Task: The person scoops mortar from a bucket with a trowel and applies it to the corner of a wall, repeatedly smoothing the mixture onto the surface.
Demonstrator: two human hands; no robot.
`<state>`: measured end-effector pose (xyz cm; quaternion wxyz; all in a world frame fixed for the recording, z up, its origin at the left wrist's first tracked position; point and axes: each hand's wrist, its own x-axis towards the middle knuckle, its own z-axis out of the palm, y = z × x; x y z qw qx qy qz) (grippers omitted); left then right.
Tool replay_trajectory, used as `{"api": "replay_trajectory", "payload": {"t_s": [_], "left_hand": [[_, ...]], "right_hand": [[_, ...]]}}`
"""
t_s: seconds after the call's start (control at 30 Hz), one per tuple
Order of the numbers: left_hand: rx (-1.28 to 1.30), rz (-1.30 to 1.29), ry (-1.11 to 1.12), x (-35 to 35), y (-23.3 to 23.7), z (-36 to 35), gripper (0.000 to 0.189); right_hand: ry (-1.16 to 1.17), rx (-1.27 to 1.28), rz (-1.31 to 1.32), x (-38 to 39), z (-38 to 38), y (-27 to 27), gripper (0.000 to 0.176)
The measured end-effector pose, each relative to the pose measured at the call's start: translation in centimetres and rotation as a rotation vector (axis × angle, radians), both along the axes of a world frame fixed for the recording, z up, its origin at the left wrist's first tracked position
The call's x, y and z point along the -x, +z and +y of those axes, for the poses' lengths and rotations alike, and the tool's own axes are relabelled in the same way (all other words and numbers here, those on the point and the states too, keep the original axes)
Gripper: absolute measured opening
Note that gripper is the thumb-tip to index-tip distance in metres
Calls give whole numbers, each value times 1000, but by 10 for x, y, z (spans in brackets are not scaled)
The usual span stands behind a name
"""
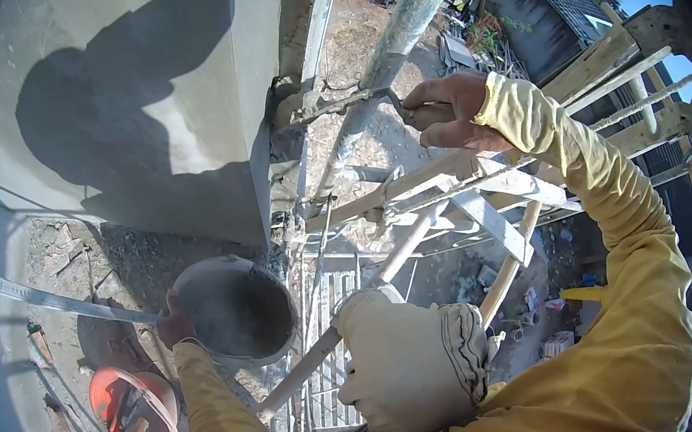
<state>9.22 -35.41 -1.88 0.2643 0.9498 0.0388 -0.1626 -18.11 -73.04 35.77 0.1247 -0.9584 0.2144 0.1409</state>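
Observation:
My right hand (458,112) is closed around the handle of a trowel (334,109). The trowel's blade reaches left toward the edge of the grey plastered wall (256,59), with grey mortar on or beside it. Low on the left, my left hand (172,322) is closed at the end of a long pale flat strip (36,296), beside the rim of a round bucket (239,308). The fingers are partly hidden. Grey material lies inside the bucket.
An orange-red tub (130,418) with tools inside stands at lower left among rubble. Scaffold pipes (414,13) and wooden braces (491,226) cross in front and right. A metal grating (328,308) lies below. Cream cloth (411,354) bulges between my arms. The ground is far below.

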Motion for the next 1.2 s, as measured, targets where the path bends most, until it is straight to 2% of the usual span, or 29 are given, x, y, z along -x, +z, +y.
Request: {"api": "replay_trajectory", "payload": {"t_s": [0.07,0.13,0.2,0.27,0.33,0.4,0.43,0.6,0.67,0.73,0.77,0.87,0.93,1.0,1.03,1.07,1.1,1.13,1.17,1.2], "left_hand": [[-10,-5,-34,-1,9,-3,84],[-6,-20,-80,-7,1,-2,84],[-5,-35,-129,-11,4,0,84],[32,27,-152,-11,19,1,85],[30,12,-193,-15,21,6,85],[31,-5,-236,-24,17,12,86],[48,2,-252,-29,10,16,86],[100,-21,-368,-42,-21,23,88],[152,6,-268,-29,5,16,88],[125,12,-300,-33,0,10,87],[83,21,-327,-36,-1,8,86],[82,-13,-360,-37,2,5,87],[81,-14,-366,-43,-4,3,87],[77,-16,-373,-51,-13,2,87],[50,-24,-356,-57,-21,1,88],[19,-31,-337,-60,-27,1,88],[8,-40,-329,-63,-30,2,88],[41,-36,-340,-66,-32,5,88],[73,-33,-351,-68,-33,8,88],[54,-41,-342,-67,-31,9,88]], "right_hand": [[-12,-46,54,-19,2,15,54],[91,80,-49,-26,-7,13,51],[-163,21,84,-46,29,42,47],[-297,108,114,-60,37,45,39],[-319,202,166,-70,39,47,29],[-389,125,211,-76,32,53,26],[-399,70,86,-73,71,72,24],[-704,232,218,-100,108,82,24],[-838,309,288,-109,112,85,24],[-971,379,347,-112,108,86,24],[-636,-63,112,-60,57,86,27],[-555,53,-12,-20,58,75,29],[-514,-36,-135,13,67,60,31],[-540,-207,-364,45,75,30,40],[-590,-344,-507,54,85,8,49],[-557,-324,-535,62,85,-16,55],[-598,-616,-738,66,89,-47,49],[-624,-690,-824,69,85,-88,37],[-553,-633,-936,61,93,-119,35],[-510,-696,-1015,53,92,-156,30]]}}
